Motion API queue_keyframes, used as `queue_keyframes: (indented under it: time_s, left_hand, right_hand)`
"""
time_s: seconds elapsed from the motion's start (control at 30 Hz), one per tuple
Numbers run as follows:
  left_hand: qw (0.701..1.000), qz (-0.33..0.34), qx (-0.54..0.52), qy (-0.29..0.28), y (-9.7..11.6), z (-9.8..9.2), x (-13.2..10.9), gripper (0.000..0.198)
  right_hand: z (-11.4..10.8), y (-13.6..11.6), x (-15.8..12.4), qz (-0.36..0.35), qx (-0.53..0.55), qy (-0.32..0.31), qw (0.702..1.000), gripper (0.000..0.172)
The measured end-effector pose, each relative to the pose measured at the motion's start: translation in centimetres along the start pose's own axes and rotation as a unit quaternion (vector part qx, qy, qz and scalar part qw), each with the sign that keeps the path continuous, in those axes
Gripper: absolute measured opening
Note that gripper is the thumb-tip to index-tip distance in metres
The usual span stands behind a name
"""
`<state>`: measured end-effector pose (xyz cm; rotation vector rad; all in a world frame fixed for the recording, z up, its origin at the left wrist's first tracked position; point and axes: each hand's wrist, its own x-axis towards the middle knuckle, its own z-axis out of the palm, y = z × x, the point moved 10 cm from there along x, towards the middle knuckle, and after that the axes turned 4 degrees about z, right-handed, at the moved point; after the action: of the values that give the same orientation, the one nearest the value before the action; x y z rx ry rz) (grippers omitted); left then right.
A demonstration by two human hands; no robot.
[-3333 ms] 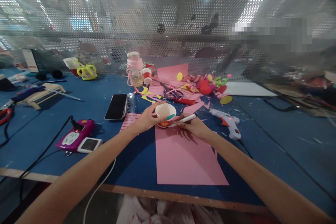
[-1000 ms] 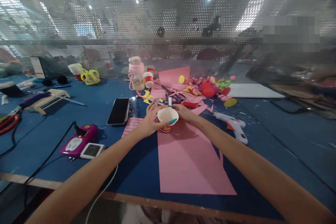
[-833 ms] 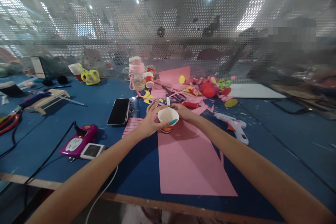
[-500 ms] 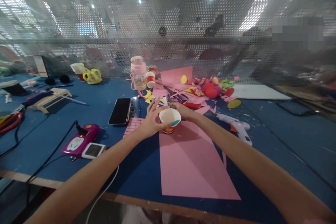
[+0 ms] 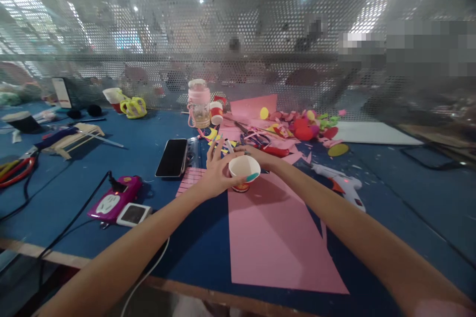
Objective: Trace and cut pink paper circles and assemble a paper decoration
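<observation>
My left hand is curled round the near left side of a white paper cup, its thumb with a teal nail laid across the rim. The cup tilts, with its mouth towards me and a red and orange printed part low down. On the cup's far side is my right hand, fingers bent and partly hidden. A slim white pen with a dark end slants up from its fingertips. Beneath the cup lies a large pink paper sheet, with a lined pink piece at its left.
A phone and a purple power strip lie left; a glue gun lies right. Behind stand a pink-lidded bottle and a red-and-white cup. Scissors lie among paper scraps. A perforated metal screen borders the table.
The white pen has gone from nearly upright to leaning left. Both hands keep their places at the cup. The whole view has shifted slightly.
</observation>
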<state>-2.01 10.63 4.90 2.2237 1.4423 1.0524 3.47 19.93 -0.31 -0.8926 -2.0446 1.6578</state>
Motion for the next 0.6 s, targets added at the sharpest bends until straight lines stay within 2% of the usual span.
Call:
queue_keyframes:
  time_s: [0.37, 0.6]
  left_hand:
    - [0.999, 0.021, 0.050, -0.002, 0.6, -0.3, 0.0, 0.057]
    - [0.999, 0.014, 0.046, -0.009, 0.6, -0.3, 0.0, 0.058]
  right_hand:
    - [1.1, -0.3, 0.5, -0.001, -0.003, -0.050, 0.999, 0.016]
    - [1.5, -0.2, 1.0, -0.007, 0.008, -0.073, 0.997, 0.020]
